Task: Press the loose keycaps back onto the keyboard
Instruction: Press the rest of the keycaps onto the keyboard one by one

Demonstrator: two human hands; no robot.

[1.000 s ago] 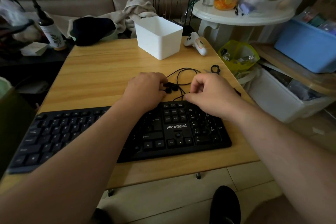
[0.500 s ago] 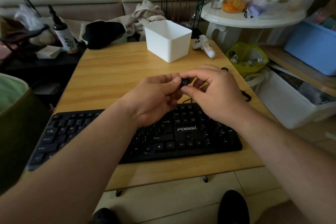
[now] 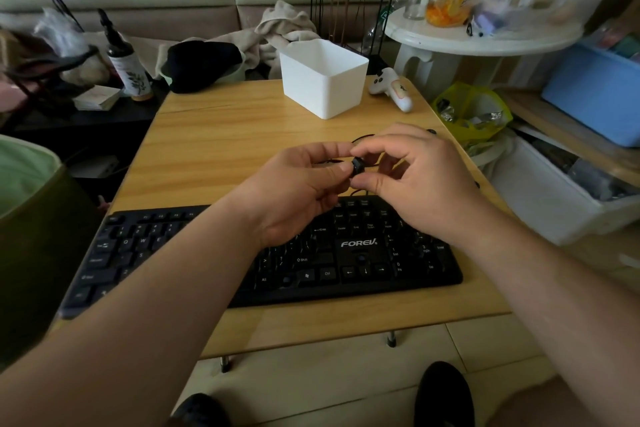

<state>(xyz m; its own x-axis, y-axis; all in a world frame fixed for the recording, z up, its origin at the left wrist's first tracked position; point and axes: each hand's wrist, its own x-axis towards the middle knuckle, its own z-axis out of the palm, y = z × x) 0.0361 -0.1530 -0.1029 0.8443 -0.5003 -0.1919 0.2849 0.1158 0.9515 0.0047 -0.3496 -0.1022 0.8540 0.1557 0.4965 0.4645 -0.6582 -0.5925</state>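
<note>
1. Cluttered room edges frame a small wooden surface [image 3: 221,135] that carries a black keyboard [image 3: 363,253] along its near side, a white bin [image 3: 325,80] toward the back and a white controller [image 3: 391,88] beside it.

2. A second ago both hands lay low at the keyboard's far edge, picking among small black pieces and a thin black cable [image 3: 360,139]. Now they are raised above the keys and brought together.

3. One loose keycap [image 3: 357,168] sits between them, off the surface and over the keyboard's far edge. The right hand [image 3: 415,180] pinches it between thumb and forefinger; the left hand [image 3: 294,187] has its fingers curled, thumb tip touching the cap's left side.

4. Since half a second ago the pose has barely altered, so the person seems to be turning the cap to find its right way up, not yet seating it.

5. For the task this means one cap is picked up and in hand, with none pressed during this stretch. An open socket shows above the arrow keys, under the FOREV logo [image 3: 358,243]; that may be its place.

6. Any other loose caps are hidden behind the hands, so I cannot tell how many remain.
</note>
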